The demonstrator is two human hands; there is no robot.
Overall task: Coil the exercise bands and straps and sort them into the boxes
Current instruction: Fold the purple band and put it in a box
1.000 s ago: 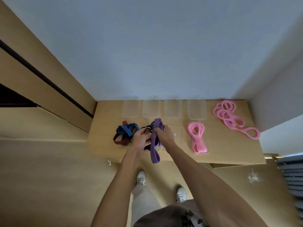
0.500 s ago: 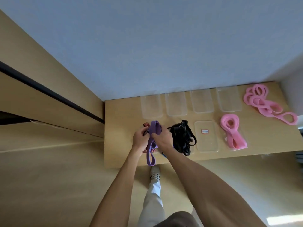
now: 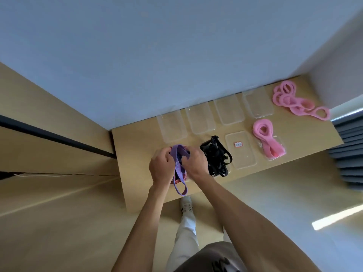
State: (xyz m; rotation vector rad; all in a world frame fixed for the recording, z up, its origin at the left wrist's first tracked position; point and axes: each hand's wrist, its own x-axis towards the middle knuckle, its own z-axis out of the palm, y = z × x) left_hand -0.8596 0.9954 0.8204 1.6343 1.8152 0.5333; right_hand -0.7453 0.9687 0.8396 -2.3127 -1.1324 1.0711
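Note:
A purple band [image 3: 179,169] loops up between my hands and hangs down past the table's front edge. My left hand [image 3: 161,168] and my right hand [image 3: 195,162] each grip its top part. Under the hands lie red and blue straps [image 3: 177,180], mostly hidden. A black strap bundle [image 3: 216,158] lies just right of my right hand. A coiled pink band [image 3: 266,138] rests in a clear box further right. Loose pink ring bands [image 3: 294,102] lie at the far right corner.
Several clear boxes stand in a row along the wall, the leftmost box [image 3: 172,126] nearest my hands. Another clear box with a red label [image 3: 240,149] sits between the black bundle and the pink coil. The wooden table [image 3: 133,154] ends just below my hands.
The view has swung left, so the table now sits further right. Both hands stay on the purple band, and the black bundle has come into sight beside my right hand.

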